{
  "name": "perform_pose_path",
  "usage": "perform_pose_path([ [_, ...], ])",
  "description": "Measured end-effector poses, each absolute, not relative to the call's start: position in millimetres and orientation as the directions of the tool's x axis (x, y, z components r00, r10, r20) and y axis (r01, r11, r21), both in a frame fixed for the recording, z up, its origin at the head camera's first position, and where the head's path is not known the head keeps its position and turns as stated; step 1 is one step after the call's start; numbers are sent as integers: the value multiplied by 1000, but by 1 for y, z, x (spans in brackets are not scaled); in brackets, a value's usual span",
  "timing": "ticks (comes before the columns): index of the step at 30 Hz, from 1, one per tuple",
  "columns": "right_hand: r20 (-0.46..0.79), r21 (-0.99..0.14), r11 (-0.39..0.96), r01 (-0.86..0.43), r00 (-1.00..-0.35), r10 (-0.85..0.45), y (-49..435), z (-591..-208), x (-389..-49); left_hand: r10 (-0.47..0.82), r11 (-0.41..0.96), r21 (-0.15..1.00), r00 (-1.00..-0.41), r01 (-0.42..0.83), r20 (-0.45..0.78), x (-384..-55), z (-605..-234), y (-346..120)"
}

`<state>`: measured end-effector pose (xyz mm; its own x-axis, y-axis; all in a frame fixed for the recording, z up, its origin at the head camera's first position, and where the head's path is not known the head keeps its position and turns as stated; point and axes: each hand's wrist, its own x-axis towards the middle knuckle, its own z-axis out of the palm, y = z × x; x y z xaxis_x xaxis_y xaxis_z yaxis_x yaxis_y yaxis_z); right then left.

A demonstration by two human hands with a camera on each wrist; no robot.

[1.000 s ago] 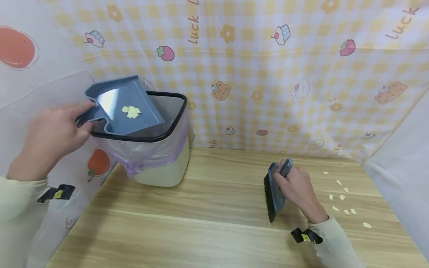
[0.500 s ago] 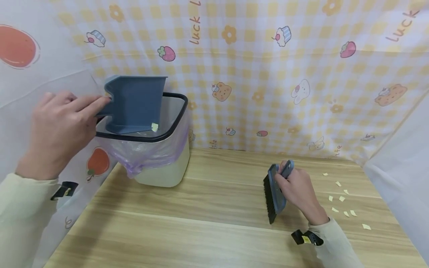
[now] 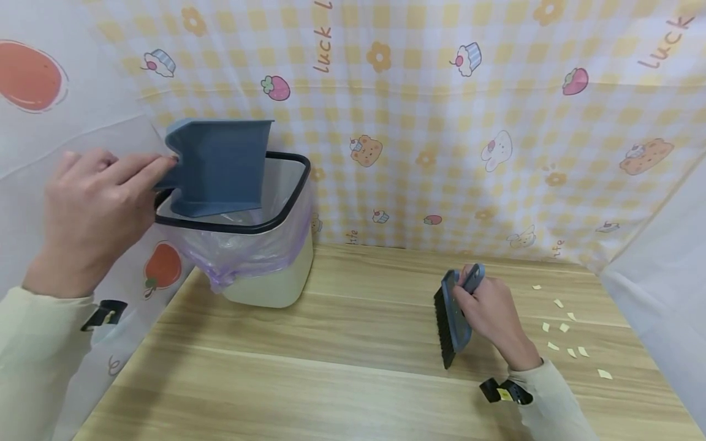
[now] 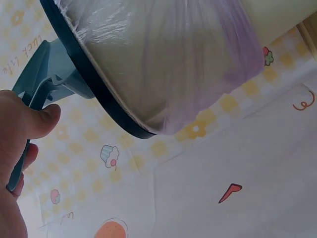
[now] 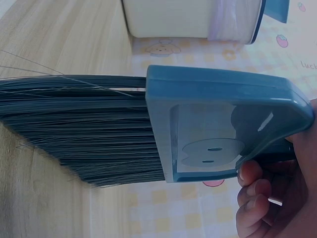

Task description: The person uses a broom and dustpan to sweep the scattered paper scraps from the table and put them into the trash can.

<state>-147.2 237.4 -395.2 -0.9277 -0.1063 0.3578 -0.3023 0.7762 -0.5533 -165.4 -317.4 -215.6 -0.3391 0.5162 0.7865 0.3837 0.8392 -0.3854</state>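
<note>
A white sheet printed with orange fruit (image 3: 110, 141) hangs left of the cream plastic bin (image 3: 270, 285), which stands at the left of the worktop. A translucent, purple-edged plastic bag (image 3: 242, 254) lines the bin and folds down outside its black rim (image 3: 245, 229). Behind the bin, and stretching far to its right, hangs a yellow-and-white checked cloth (image 3: 430, 122) with cakes, strawberries and bears on it. The pale wood-grain worktop (image 3: 309, 380) spreads in front of the bin and to its right. Well to the right of the bin lie small pale-yellow paper scraps (image 3: 564, 327), loosely scattered, and beyond them hangs a plain white sheet (image 3: 667, 263).

The left hand (image 3: 99, 202) is raised at the bin's left side, back of the hand uppermost. Its grip is closed round the handle of a blue-grey plastic dustpan (image 3: 223, 162), which is steeply tilted over the bin's opening, its inner face towards the head camera. The right hand (image 3: 491, 315) is low over the worktop, well right of the bin, its grip curled round the handle of a blue-grey plastic brush (image 3: 456, 318) whose black bristles (image 3: 443, 331) are on the bin's side.
</note>
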Motion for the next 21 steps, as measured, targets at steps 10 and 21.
perform_pose_path([
  [10, 372, -551, 772, -316, -922, -111, 237, -396, -147, 415, 898, -297, -400, 325, 817, -162, -211, -314],
  [21, 369, -557, 769, -312, -923, -108, 237, -396, -148, 477, 818, -180, -470, 546, 743, -163, -220, -296],
])
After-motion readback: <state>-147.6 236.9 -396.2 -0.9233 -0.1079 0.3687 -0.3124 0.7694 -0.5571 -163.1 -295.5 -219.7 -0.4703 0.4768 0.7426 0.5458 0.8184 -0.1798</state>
